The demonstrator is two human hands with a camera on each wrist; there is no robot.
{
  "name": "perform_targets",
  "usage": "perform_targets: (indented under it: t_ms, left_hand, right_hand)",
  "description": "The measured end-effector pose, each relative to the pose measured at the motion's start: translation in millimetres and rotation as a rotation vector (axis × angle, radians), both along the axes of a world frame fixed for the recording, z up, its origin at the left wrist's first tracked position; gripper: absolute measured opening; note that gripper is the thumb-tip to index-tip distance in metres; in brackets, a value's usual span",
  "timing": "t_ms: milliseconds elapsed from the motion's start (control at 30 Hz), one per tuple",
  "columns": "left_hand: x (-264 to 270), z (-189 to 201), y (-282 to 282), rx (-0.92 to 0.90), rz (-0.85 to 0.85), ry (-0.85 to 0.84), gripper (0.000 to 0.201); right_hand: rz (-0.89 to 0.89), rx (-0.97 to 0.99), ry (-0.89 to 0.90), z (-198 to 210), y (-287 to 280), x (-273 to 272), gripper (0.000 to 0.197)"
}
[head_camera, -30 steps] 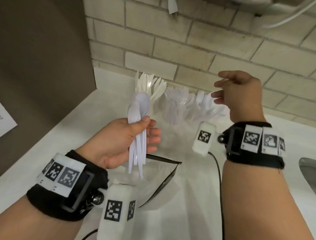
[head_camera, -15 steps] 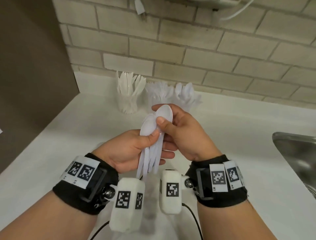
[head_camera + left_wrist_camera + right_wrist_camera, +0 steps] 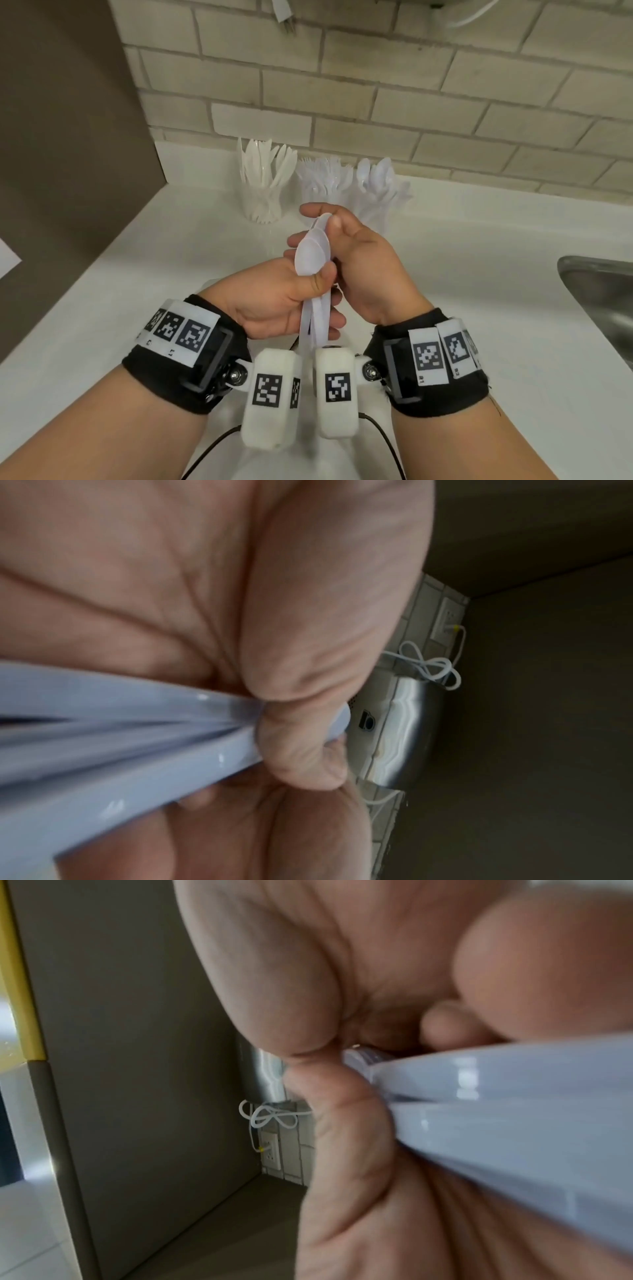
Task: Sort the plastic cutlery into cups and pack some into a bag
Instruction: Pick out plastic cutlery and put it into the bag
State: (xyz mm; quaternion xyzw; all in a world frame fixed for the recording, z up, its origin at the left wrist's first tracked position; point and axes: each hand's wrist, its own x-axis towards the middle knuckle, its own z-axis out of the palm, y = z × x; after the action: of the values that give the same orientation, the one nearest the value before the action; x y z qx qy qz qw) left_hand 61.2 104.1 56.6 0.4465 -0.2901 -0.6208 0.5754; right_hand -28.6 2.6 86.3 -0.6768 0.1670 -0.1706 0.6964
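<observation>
A bunch of white plastic spoons (image 3: 313, 255) stands upright between both hands above the counter. My left hand (image 3: 329, 298) grips the handles, thumb pressed across the necks. My right hand (image 3: 318, 224) curls round the bowls at the top, thumb against them. The left wrist view shows the handles (image 3: 120, 737) pinched under the thumb; in the right wrist view the spoons (image 3: 496, 1096) fan out from the fingers. At the back stand three clear cups: knives (image 3: 262, 202), forks (image 3: 323, 185), spoons (image 3: 380, 195). The bag is hidden below my hands.
The white counter (image 3: 462, 274) runs to a brick wall (image 3: 342, 85) behind the cups. A steel sink (image 3: 599, 298) opens at the right edge. A brown panel (image 3: 68, 154) closes off the left side.
My right hand has come back from the cups to the bunch in my left hand and now grips the spoon bowls. Both hands have drawn nearer to me.
</observation>
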Motion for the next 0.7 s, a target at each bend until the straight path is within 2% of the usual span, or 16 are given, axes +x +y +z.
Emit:
perform_targets:
  t_ms: [67, 100, 200, 300, 367, 500, 533, 633, 700]
  left_hand:
    - [0.8, 0.6, -0.2, 0.006, 0.012, -0.027, 0.064]
    - [1.3, 1.4, 0.1, 0.011, 0.021, -0.042, 0.059]
    - [-1.7, 4.4, -0.9, 0.033, 0.071, -0.128, 0.044]
    - [-7.9, 5.6, -3.5, 0.085, 0.153, -0.231, 0.029]
    - [-10.5, 7.2, -4.8, 0.116, 0.164, -0.289, 0.026]
    - [-12.4, 9.1, -5.2, 0.143, 0.118, -0.424, 0.035]
    - [-13.0, 10.1, -5.2, 0.14, 0.113, -0.469, 0.032]
    - [-12.8, 14.3, -2.9, 0.131, 0.171, -0.523, 0.015]
    - [-9.2, 15.0, -0.8, 0.143, 0.226, -0.553, 0.024]
  right_hand:
    - [0.013, 0.05, 0.005, 0.7, -1.6, -0.7, 0.048]
    - [0.021, 0.048, -0.002, 0.2, -2.5, -0.1, 0.05]
    - [0.05, 0.021, -0.02, -3.6, -6.1, 2.2, 0.035]
    - [0.083, 0.053, -0.059, -8.4, -11.3, 0.1, 0.045]
    - [0.131, 0.057, -0.077, -9.3, -14.4, -3.1, 0.05]
    - [0.104, 0.005, -0.075, -7.6, -15.0, -4.6, 0.027]
    - [0.079, 0.02, -0.076, -6.0, -15.8, -4.0, 0.024]
    - [0.022, 0.159, -0.124, 1.5, -23.9, -1.9, 0.023]
    - [-0.053, 0.188, -0.164, 9.8, -35.3, 0.2, 0.024]
